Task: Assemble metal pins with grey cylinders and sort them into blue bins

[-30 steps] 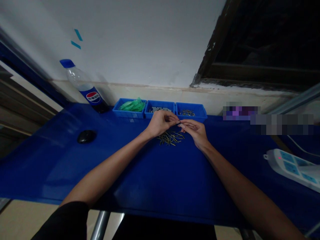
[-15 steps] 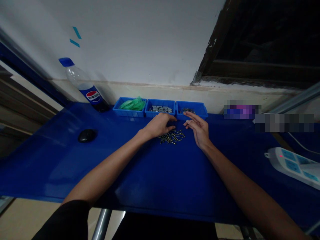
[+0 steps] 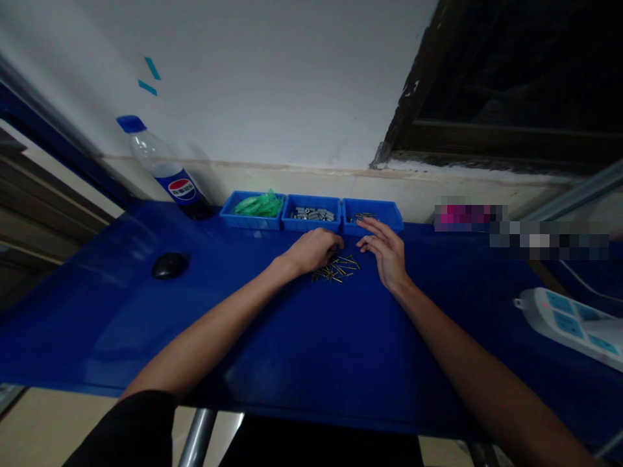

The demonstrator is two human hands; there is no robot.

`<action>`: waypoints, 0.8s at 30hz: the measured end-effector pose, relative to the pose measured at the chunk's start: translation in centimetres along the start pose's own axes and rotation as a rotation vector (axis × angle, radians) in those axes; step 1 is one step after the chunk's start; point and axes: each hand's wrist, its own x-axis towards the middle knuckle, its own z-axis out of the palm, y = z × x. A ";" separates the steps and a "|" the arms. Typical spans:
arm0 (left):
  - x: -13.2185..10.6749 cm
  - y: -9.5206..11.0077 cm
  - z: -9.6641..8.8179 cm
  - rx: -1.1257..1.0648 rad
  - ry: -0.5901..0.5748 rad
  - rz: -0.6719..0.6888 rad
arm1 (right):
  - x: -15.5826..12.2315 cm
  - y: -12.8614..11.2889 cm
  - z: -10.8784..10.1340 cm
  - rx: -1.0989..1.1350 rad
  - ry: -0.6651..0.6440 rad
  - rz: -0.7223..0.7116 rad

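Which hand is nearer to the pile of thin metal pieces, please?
Left: the left hand bends over the left side of the pile; the right hand is apart, to its right.

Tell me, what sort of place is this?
Probably an indoor workspace for small parts: a pile of thin, brass-coloured metal pins lies on a blue-topped table, and three open blue plastic bins, one holding short grey cylinders, stand behind it.
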 end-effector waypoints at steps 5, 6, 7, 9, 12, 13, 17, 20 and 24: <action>0.1 0.2 -0.5 0.032 0.004 0.024 | 0.0 0.0 0.0 0.018 0.000 0.003; 0.2 0.2 -0.7 0.022 0.028 0.040 | 0.0 0.0 -0.1 0.008 -0.002 -0.001; 0.2 0.2 -1.0 0.011 0.054 0.053 | 0.1 0.1 -0.1 -0.004 -0.007 -0.006; 0.4 0.2 -1.5 -0.012 0.106 0.067 | 0.1 0.2 -0.1 -0.021 -0.021 -0.015; 0.5 0.3 -2.3 -0.077 0.169 0.051 | 0.0 0.2 -0.1 -0.016 -0.028 -0.013; 0.4 0.3 -2.4 -0.108 0.186 0.040 | 0.0 0.2 -0.1 -0.010 -0.028 -0.009; 0.4 0.5 -2.6 -0.256 0.255 -0.006 | 0.0 -0.2 0.1 -0.012 -0.028 0.005; 0.4 0.5 -2.3 -0.386 0.265 -0.019 | 0.0 -0.2 0.1 -0.011 -0.040 -0.001; 0.6 0.5 -2.0 -0.523 0.258 -0.043 | -0.2 -0.2 0.3 -0.028 -0.086 -0.022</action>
